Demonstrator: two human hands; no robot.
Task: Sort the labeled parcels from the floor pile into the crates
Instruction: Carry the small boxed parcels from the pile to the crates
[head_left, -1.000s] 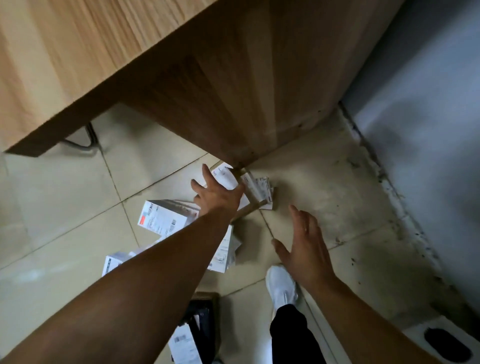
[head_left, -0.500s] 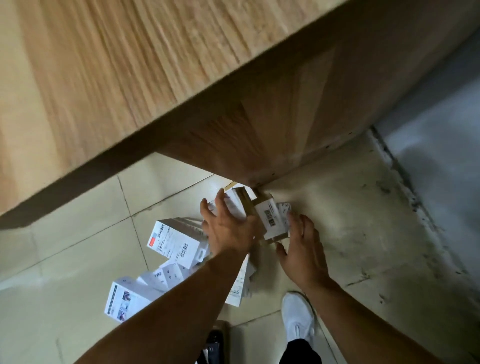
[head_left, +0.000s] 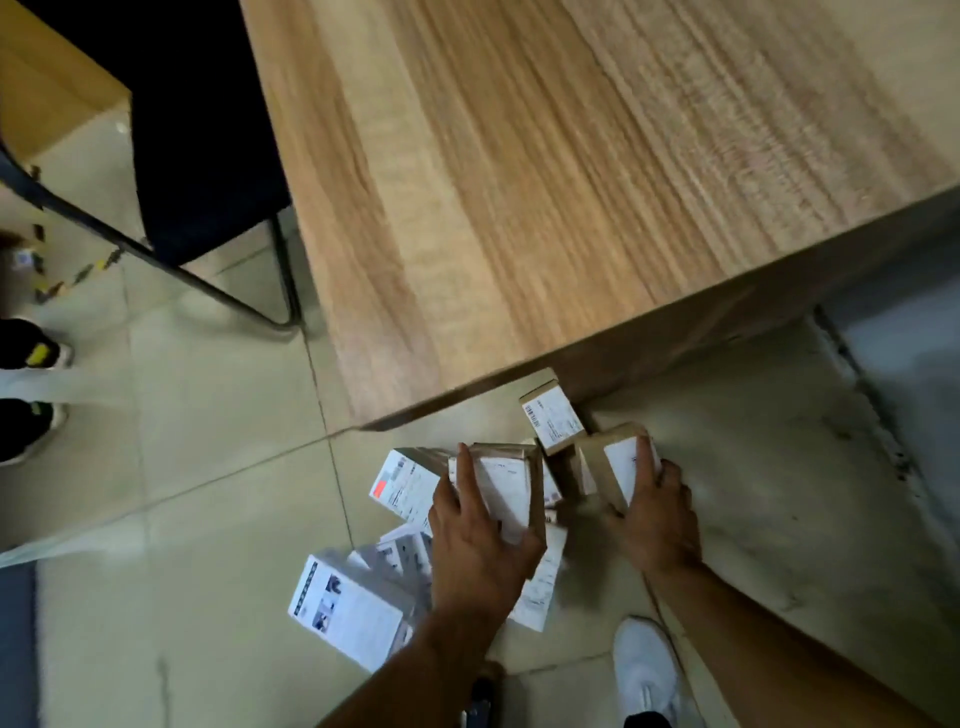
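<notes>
Two parcels are taken at once, probably to save trips: the left hand (head_left: 474, 545) curls around the bigger brown cardboard parcel (head_left: 506, 483), the right hand (head_left: 661, 519) clasps the smaller brown cardboard parcel (head_left: 618, 467), both at lower centre by the white-labelled floor pile (head_left: 345, 608). No crate shows.

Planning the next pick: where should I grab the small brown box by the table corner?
Probably pinch the small brown box across its long side edges, coming from above on the near side: its label face tilts up, and the table blocks the far side.
</notes>
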